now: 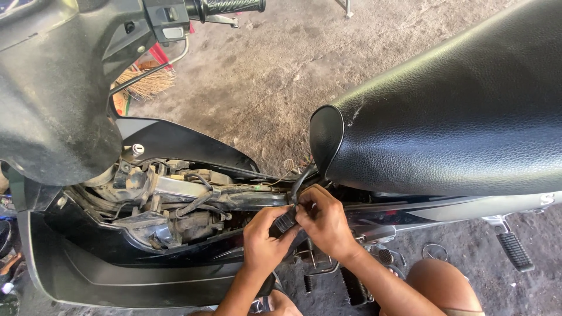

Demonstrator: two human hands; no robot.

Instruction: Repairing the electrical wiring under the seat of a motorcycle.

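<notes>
Head view shows your left hand [264, 241] and right hand [325, 221] meeting just under the front tip of the black seat [456, 117], both closed on a small black connector [285, 222] at the end of a wire bundle [205, 200] that runs along the motorcycle's bare frame. Your left fingers wrap it from below while your right fingertips pinch it from above. Below sit the black side panel [117, 263] and a footpeg [515, 250], over the concrete floor [281, 76].

Moto repair shop: stripped motorbike [175, 205], concrete floor [304, 64]
</notes>
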